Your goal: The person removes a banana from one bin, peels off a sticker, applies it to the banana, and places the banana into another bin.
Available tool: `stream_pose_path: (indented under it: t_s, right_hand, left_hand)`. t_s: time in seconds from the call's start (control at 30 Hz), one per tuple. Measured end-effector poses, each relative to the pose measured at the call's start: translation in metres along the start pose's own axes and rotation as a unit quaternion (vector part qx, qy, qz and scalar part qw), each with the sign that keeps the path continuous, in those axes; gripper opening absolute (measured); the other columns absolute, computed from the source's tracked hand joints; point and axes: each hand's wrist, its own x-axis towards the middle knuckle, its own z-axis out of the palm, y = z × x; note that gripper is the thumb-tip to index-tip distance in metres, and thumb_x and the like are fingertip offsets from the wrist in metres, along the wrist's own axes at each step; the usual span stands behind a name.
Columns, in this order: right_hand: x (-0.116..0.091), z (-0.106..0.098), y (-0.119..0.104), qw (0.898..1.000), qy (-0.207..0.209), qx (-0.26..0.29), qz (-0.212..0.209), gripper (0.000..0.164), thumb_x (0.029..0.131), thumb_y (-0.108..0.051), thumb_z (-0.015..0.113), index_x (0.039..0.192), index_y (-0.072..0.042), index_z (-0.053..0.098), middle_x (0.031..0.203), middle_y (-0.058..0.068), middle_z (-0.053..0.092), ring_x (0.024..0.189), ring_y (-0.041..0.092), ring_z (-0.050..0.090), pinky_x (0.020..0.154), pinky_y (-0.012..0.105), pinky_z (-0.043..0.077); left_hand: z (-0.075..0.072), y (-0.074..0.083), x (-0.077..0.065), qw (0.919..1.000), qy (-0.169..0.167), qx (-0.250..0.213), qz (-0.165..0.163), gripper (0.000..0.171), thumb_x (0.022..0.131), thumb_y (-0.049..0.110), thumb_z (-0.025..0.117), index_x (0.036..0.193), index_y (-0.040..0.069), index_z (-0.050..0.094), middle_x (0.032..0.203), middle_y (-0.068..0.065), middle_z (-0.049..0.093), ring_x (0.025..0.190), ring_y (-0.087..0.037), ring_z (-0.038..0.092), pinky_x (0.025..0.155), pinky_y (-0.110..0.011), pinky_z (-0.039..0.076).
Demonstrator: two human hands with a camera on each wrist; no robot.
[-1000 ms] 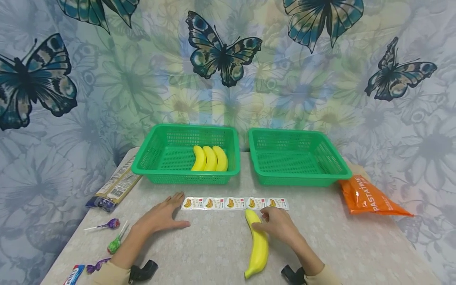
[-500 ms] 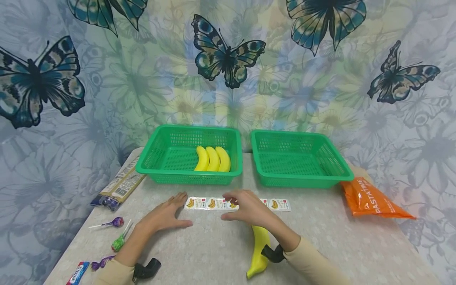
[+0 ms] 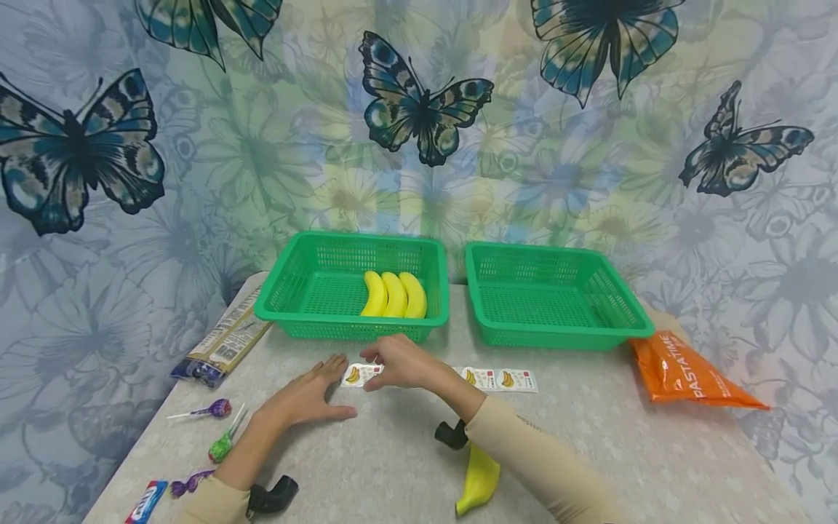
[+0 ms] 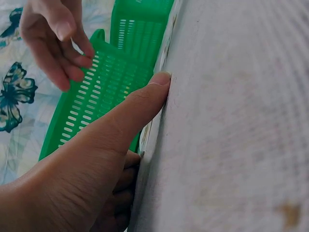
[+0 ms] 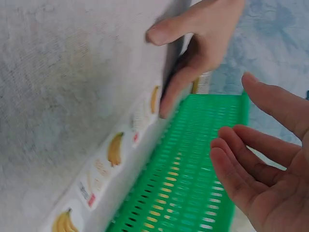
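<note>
My left hand (image 3: 304,394) rests on the table with its fingers spread, fingertips right at the left end of a strip of banana-picture stickers (image 3: 517,380). Over the left part of that strip hovers my right hand (image 3: 407,362), its fingers loosely bent. The right wrist view shows nothing between the right thumb and fingers (image 5: 236,169). A loose yellow banana (image 3: 481,482) lies below the strip, its upper part hidden by my right forearm. Three more bananas (image 3: 395,295) lie side by side in the left green basket (image 3: 353,320).
A second green basket (image 3: 563,337) stands at the back right, beside an orange pasta bag (image 3: 694,378). On the left are a gold packet (image 3: 225,338), a purple lollipop (image 3: 220,408), a green lollipop (image 3: 220,446), a purple-wrapped sweet (image 3: 190,483) and a blue-red bar (image 3: 147,502).
My right hand has left the loose banana's top and moved left above the sticker strip toward my left hand. The left hand stays in place; the head view has shifted slightly.
</note>
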Motion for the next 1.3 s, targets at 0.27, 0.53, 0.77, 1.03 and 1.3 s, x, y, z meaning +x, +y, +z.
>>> stream_pose_path:
  t_s: [0.27,0.53,0.77,1.03,1.3]
  right_hand:
    - [0.027,0.019,0.005,0.999,-0.026,-0.038,0.014,0.05,0.078,-0.026,0.083,0.122,-0.007,0.068,0.111,0.004,0.074,0.102,0.014,0.067,0.087,0.02,0.052]
    - [0.048,0.034,0.012,0.996,-0.027,-0.07,0.049,0.045,0.079,-0.026,0.082,0.118,-0.008,0.07,0.105,0.002,0.074,0.1,0.014,0.067,0.085,0.021,0.054]
    - [0.058,0.043,0.018,0.994,-0.049,-0.083,0.054,0.034,0.078,-0.027,0.083,0.105,-0.009,0.074,0.094,-0.002,0.072,0.086,0.01,0.061,0.075,0.022,0.05]
    - [0.059,0.047,0.018,0.993,-0.046,-0.093,0.062,0.039,0.078,-0.029,0.083,0.111,-0.011,0.074,0.108,-0.002,0.073,0.1,0.011,0.064,0.085,0.022,0.052]
    - [0.06,0.047,0.016,0.996,0.001,-0.071,0.055,0.011,0.082,-0.017,0.078,0.091,-0.012,0.077,0.086,-0.003,0.073,0.082,0.01,0.065,0.072,0.02,0.052]
  left_hand:
    - [-0.002,-0.002,0.0,0.9999,0.003,0.001,0.011,0.103,0.076,0.065,0.071,0.147,-0.002,0.039,0.154,-0.023,0.036,0.137,-0.052,0.035,0.108,-0.061,0.038]
    - [0.0,-0.004,0.0,0.9999,-0.002,-0.001,0.015,0.103,0.076,0.065,0.07,0.146,-0.004,0.04,0.153,-0.024,0.036,0.137,-0.053,0.035,0.109,-0.061,0.037]
    - [0.002,-0.003,0.001,0.9999,0.002,-0.005,0.014,0.104,0.076,0.067,0.07,0.147,-0.002,0.039,0.154,-0.024,0.036,0.139,-0.05,0.034,0.11,-0.06,0.035]
    - [0.003,-0.003,0.001,0.9998,0.005,-0.003,0.019,0.104,0.075,0.067,0.069,0.146,-0.003,0.041,0.153,-0.025,0.036,0.139,-0.051,0.034,0.111,-0.059,0.035]
    - [0.004,-0.004,0.001,0.9996,0.006,-0.005,0.027,0.102,0.076,0.065,0.07,0.146,-0.003,0.04,0.153,-0.024,0.037,0.141,-0.045,0.035,0.114,-0.057,0.032]
